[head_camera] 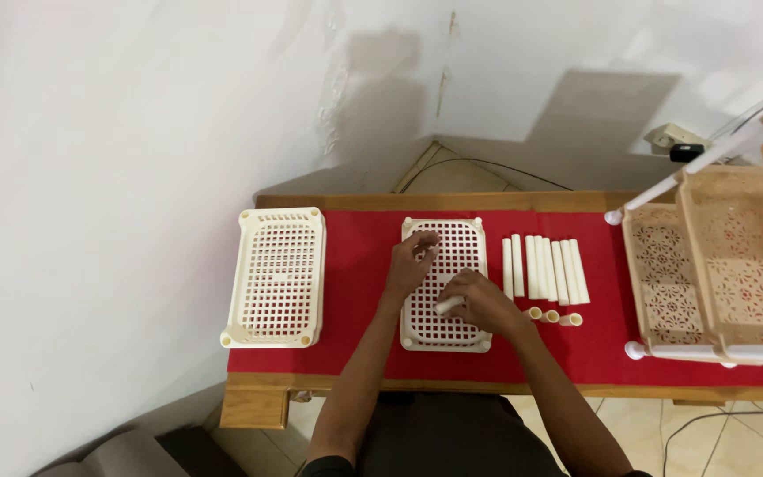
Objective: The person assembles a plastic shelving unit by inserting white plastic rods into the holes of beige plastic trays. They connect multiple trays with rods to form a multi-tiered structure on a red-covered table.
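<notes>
A cream perforated plastic tray (467, 243) lies in the middle of the red table cover. My left hand (411, 260) rests on its left edge, fingers curled over the tray's upper left part. Lower on the same tray, my right hand (480, 299) grips a short cream tube (448, 306) that sticks out to the left of my fingers. A row of several long cream tubes (545, 268) lies just right of the tray, with three short tube pieces (552, 315) below them.
A second cream perforated tray (277, 276) lies at the table's left end. A partly built beige shelf rack (721, 269) lies on its side at the right. The red cover (359, 265) sits on a wooden table against a white wall. Cables run behind.
</notes>
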